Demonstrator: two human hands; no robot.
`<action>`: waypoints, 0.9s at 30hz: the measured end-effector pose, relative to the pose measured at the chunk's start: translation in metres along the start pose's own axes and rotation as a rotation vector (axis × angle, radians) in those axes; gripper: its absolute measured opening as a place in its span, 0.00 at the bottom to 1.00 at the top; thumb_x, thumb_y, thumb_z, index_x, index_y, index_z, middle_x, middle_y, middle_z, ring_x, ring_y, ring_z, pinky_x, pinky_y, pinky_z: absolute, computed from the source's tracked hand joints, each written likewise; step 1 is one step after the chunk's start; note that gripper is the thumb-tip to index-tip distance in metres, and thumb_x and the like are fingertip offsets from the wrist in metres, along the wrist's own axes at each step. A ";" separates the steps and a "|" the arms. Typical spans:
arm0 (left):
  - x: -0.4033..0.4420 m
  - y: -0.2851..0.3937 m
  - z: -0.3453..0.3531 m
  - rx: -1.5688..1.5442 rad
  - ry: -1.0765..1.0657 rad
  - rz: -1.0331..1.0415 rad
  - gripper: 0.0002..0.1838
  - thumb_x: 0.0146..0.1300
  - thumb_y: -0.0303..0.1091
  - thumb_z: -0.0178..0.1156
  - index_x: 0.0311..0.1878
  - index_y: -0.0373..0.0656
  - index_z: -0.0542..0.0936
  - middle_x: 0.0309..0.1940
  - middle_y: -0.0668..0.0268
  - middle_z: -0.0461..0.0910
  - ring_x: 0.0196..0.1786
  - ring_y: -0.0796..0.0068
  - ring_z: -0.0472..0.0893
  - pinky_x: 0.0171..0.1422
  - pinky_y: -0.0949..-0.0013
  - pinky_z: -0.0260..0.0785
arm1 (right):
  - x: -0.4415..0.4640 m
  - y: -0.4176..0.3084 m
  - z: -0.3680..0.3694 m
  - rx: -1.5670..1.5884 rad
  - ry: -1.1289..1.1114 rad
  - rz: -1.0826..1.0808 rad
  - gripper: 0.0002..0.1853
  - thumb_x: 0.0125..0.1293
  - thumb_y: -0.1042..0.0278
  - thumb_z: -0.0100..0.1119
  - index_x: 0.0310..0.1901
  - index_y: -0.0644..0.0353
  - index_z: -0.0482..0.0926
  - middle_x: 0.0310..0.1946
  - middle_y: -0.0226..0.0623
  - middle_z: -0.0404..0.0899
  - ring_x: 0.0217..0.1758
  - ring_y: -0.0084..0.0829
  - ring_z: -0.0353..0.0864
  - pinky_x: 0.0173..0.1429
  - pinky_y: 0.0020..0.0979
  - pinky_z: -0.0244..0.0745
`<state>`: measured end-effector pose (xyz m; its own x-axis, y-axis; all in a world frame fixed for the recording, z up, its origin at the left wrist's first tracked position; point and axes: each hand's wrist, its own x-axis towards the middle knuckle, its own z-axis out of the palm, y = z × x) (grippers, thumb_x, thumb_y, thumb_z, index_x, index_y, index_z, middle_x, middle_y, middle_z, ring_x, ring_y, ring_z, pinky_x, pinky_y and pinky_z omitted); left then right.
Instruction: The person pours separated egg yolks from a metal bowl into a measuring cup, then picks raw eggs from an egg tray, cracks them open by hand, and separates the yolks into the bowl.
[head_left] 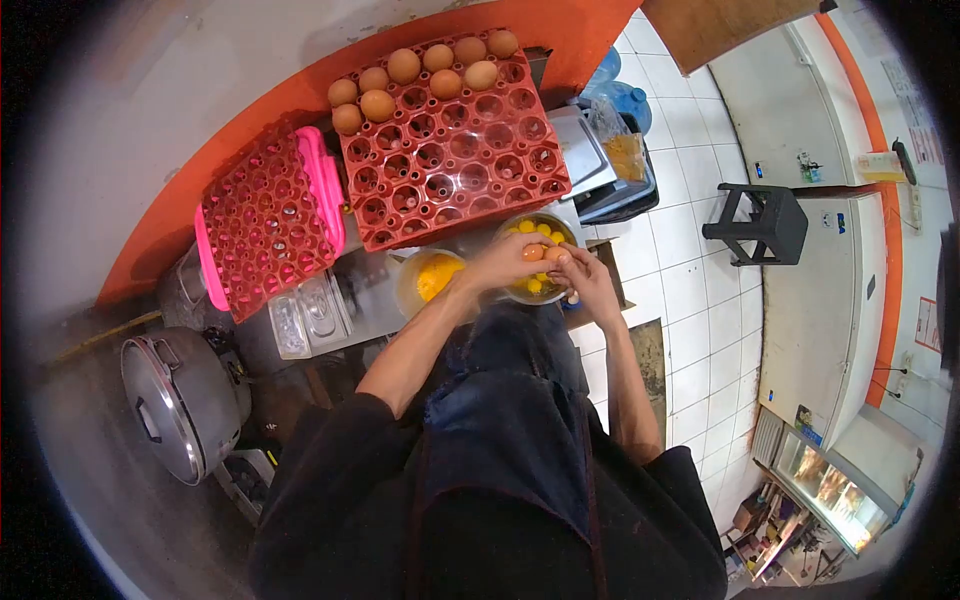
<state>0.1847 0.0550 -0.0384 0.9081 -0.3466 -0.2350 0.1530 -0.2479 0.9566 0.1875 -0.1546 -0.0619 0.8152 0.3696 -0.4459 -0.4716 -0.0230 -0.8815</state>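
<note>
Both hands meet over a metal bowl (568, 232) that holds several yellow yolks (528, 228). My left hand (500, 264) has its fingers closed around a brown egg (533, 252). Right beside it, a second brown egg (553, 255) is in the fingers of my right hand (590, 282). The two eggs are very close together; I cannot tell whether they touch or whether a shell is cracked. To the left of my left hand stands a pale container (408, 290) with yellow-orange egg (436, 275) in it. My hands and wrists cover part of the bowl.
A red egg tray (440, 150) with several brown eggs along its far edge lies just beyond the bowl. Left of it, another red tray (268, 220) rests on a pink container (325, 190). A large lidded pot (180, 400) and a black stool (765, 225) stand farther out.
</note>
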 end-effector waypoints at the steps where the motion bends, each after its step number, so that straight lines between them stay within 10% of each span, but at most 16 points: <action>1: 0.001 -0.009 0.003 -0.001 -0.002 -0.001 0.25 0.62 0.49 0.69 0.55 0.41 0.82 0.47 0.54 0.85 0.52 0.61 0.83 0.59 0.63 0.72 | -0.003 -0.004 -0.001 0.000 0.001 0.002 0.26 0.75 0.57 0.58 0.65 0.68 0.69 0.43 0.40 0.84 0.38 0.23 0.85 0.37 0.19 0.77; 19: 0.002 -0.031 0.015 0.314 0.099 -0.032 0.24 0.54 0.47 0.65 0.50 0.40 0.83 0.39 0.48 0.84 0.45 0.45 0.83 0.51 0.53 0.75 | 0.023 0.022 -0.007 -0.503 -0.031 -0.111 0.29 0.58 0.61 0.72 0.58 0.68 0.77 0.44 0.47 0.86 0.45 0.31 0.87 0.51 0.32 0.81; 27: 0.005 -0.038 0.019 0.374 0.117 -0.079 0.26 0.53 0.46 0.65 0.52 0.40 0.83 0.40 0.46 0.84 0.45 0.44 0.83 0.52 0.52 0.75 | 0.028 0.037 -0.012 -0.485 -0.067 -0.077 0.25 0.60 0.71 0.67 0.58 0.70 0.74 0.42 0.36 0.83 0.41 0.20 0.81 0.49 0.24 0.78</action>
<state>0.1756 0.0453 -0.0795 0.9408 -0.2127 -0.2638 0.0919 -0.5892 0.8027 0.1965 -0.1561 -0.1088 0.8106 0.4458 -0.3799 -0.1875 -0.4170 -0.8894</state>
